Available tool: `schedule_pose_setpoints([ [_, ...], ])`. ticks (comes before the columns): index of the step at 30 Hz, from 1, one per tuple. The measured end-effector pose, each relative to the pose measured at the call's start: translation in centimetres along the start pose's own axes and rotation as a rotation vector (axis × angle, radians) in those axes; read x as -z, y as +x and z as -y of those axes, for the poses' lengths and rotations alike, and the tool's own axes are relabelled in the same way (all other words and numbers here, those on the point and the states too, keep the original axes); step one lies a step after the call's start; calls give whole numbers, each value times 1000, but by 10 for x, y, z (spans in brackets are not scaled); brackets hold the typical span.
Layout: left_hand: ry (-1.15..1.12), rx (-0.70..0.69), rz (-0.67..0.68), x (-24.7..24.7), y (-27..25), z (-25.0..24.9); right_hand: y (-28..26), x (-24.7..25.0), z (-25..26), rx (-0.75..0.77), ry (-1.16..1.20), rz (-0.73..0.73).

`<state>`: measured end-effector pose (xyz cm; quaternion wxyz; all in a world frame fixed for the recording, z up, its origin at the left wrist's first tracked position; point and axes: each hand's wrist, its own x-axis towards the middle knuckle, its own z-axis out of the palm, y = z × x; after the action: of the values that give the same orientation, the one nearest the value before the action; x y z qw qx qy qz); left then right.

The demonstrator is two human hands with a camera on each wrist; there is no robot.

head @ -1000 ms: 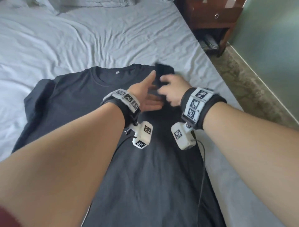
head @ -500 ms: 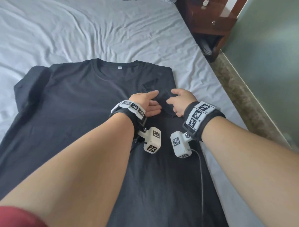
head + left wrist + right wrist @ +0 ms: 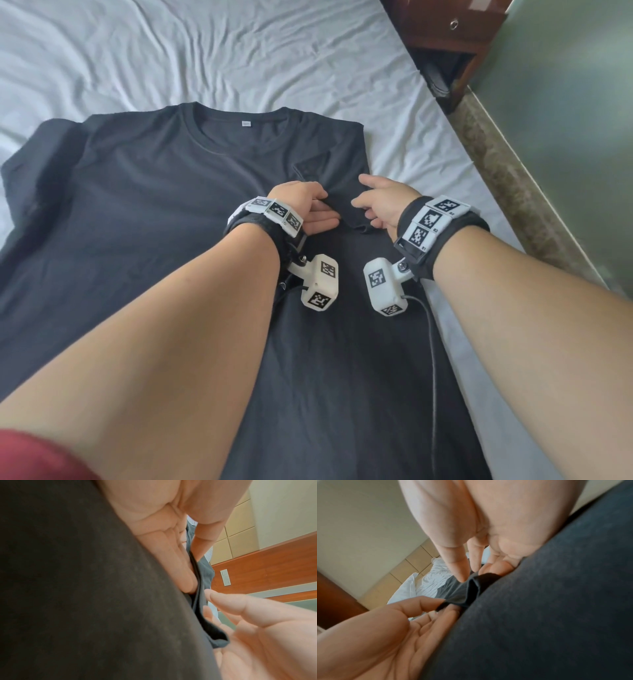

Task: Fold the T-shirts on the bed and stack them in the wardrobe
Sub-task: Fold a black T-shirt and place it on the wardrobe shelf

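Note:
A black T-shirt (image 3: 171,240) lies face up on the bed, collar away from me. Its right sleeve (image 3: 325,171) is folded inward over the chest. Both hands meet at that sleeve's hem. My left hand (image 3: 308,209) lies with its fingers along the shirt and pinches the hem between thumb and fingers (image 3: 171,561). My right hand (image 3: 380,205) pinches the same hem (image 3: 471,588) from the other side, thumb on top and fingers beneath. The hem stands up in a small fold between the two hands. The left sleeve (image 3: 37,164) lies spread out.
The white bed sheet (image 3: 239,61) is wrinkled around the shirt. The bed's right edge runs close to the shirt, with a strip of floor (image 3: 507,171) and a green wall (image 3: 565,137) beyond. A dark wooden nightstand (image 3: 445,31) stands at the far right. Pillows (image 3: 406,588) lie at the bed's head.
The sleeve, lifted a second ago, now lies over the chest. Both hands have slid toward me along it to its hem.

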<state>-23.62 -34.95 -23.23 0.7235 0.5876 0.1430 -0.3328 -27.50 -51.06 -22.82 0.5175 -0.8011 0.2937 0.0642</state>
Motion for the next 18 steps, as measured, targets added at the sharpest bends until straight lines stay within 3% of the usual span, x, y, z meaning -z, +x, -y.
schedule_pose_setpoints([
  [6,-19,13,23,1,1,-1,1,-6,-3,115,-159,39],
  [12,-70,43,32,3,5,0,7,-2,5,96,-393,46],
  [18,47,205,229,25,-32,-42,0,-6,19,47,-530,63],
])
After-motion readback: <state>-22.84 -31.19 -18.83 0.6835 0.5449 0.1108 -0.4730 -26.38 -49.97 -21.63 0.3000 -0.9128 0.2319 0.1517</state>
